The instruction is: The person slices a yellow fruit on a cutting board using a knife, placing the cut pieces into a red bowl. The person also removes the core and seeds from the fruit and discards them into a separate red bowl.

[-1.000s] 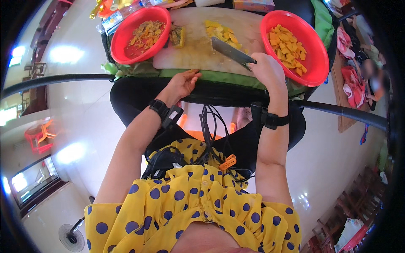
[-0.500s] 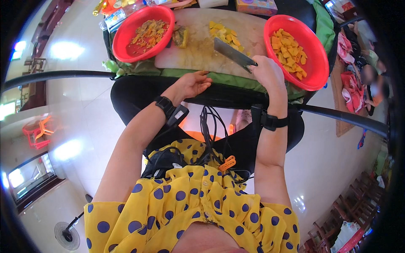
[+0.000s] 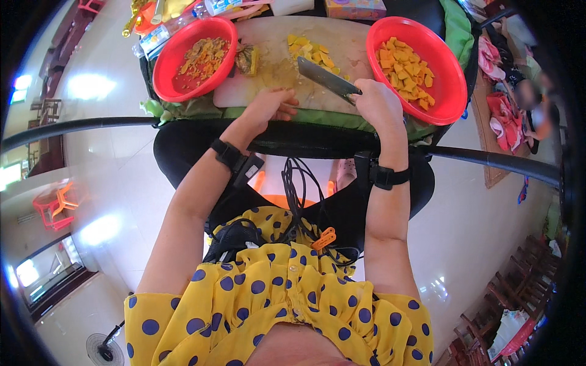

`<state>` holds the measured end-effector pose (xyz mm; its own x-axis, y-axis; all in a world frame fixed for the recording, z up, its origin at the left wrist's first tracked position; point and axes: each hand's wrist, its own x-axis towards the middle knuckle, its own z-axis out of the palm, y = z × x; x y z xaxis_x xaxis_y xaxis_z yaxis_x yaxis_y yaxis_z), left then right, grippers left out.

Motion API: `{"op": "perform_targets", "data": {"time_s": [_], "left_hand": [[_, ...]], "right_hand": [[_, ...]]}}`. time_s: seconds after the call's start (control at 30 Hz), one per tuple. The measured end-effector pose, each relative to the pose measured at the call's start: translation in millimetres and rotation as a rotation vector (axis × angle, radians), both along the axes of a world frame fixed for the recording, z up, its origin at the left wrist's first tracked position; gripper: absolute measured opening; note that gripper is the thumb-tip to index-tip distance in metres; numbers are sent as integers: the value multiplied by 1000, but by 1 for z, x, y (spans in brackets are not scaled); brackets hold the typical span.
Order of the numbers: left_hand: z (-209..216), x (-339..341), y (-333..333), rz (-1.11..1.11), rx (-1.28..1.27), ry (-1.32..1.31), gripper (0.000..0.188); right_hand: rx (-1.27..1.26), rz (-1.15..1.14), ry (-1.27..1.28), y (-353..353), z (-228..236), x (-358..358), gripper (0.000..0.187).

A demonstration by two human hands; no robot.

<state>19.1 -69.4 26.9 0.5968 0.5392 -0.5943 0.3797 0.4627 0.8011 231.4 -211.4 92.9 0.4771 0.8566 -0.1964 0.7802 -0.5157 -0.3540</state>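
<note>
My right hand (image 3: 379, 107) grips the handle of a kitchen knife (image 3: 323, 77), its broad dark blade slanting up and left over the cutting board (image 3: 262, 88). The blade's tip lies beside a pile of yellow-orange pumpkin pieces (image 3: 305, 47). My left hand (image 3: 268, 108) is over the board's near edge, fingers loosely bent and apart, holding nothing. Beyond it, a pumpkin chunk with green rind (image 3: 247, 60) rests on the board next to the left red basin (image 3: 165, 70), which holds peel scraps (image 3: 206, 58). Orange pumpkin pieces (image 3: 406, 67) fill part of the right red basin (image 3: 453, 91).
Plastic bottles (image 3: 165, 33) and a tissue box (image 3: 354, 8) line the table's far side. Green cloth (image 3: 329, 117) runs along its near edge. Black cables (image 3: 296, 183) hang before my lap. At the right, another person (image 3: 537, 113) is near pink clothing (image 3: 503, 125).
My left hand has turned from palm up to fingers downward and risen slightly onto the board's edge. The right hand keeps its hold on the knife. The whole view has shifted slightly.
</note>
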Motion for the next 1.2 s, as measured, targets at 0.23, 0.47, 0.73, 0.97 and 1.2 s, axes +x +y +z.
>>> {"op": "perform_targets", "data": {"time_s": [0.23, 0.47, 0.73, 0.97, 1.2], "left_hand": [[-33, 30, 46, 165, 62, -53, 60], [-69, 45, 58, 196, 369, -188, 42], [-1, 32, 64, 362, -184, -343, 57], [43, -19, 102, 441, 168, -258, 87], [28, -88, 166, 521, 774, 418, 64]], "right_hand": [[59, -8, -13, -1, 2, 1, 19], [87, -2, -30, -2, -3, 3, 15], [71, -18, -35, -3, 0, 1, 18], [68, 15, -49, -3, 5, -3, 20], [42, 21, -56, -3, 10, -5, 20]]}}
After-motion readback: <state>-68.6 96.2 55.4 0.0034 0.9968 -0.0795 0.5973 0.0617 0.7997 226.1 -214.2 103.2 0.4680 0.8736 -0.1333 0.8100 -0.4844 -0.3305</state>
